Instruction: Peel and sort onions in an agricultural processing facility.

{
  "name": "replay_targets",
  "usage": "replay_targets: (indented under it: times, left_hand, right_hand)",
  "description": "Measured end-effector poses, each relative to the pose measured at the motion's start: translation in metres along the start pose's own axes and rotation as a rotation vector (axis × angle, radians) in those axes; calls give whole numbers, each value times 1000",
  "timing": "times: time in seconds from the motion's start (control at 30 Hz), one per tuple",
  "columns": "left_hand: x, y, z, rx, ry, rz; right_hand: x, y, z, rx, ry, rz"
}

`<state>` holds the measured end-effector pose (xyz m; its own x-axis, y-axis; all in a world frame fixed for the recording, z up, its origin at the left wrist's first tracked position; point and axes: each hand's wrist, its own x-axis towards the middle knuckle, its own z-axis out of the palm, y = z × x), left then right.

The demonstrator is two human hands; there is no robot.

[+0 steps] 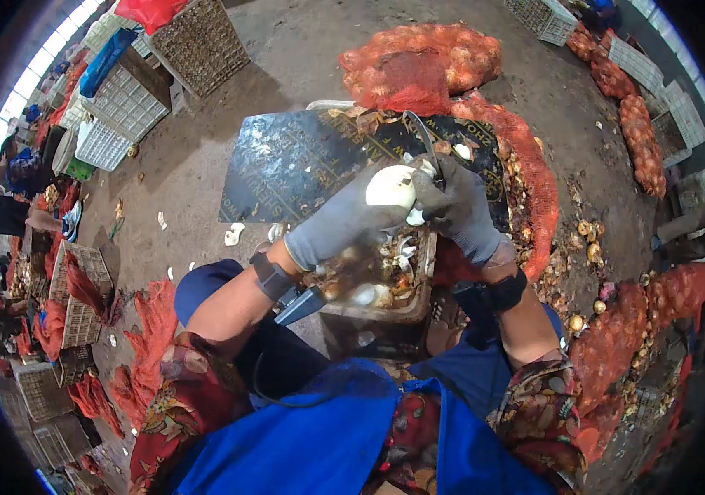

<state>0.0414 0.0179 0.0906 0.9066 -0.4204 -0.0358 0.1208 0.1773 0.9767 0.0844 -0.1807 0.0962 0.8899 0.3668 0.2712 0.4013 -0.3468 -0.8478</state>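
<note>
Our left grip (341,216) curls round a peeled white onion (390,187) at twelve o'clock, above the crate (389,315); our right grip (464,213) wraps a knife (424,138), blade pointing toward eleven. We see a red net (540,194) at one o'clock.

A big work shed, by the look of it, where onions are peeled. Red mesh sacks (476,62), full of onions, lie on a bare, dirty floor (286,41) with loose onions (594,252) and scraps (161,220). Crates (126,99) stand at both sides, bright panels (35,66) line the edge, at least 1 other person (10,216) is at left, and a peeled onion (390,187) shows mid-view.
</note>
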Motion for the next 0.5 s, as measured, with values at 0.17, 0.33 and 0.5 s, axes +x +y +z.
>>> replay_targets:
  times: [0.17, 0.33, 0.5]
  left_hand:
    - [-1, -3, -2, 218, 18, -21]
    - [-3, -4, -6, 232, 42, 96]
    - [-10, 11, -18, 288, 97, -171]
  right_hand:
    - [2, 27, 6, 19, 90, 65]
    - [0, 21, -9, 897, -12, 606]
    - [-12, 30, -17, -67, -170, 198]
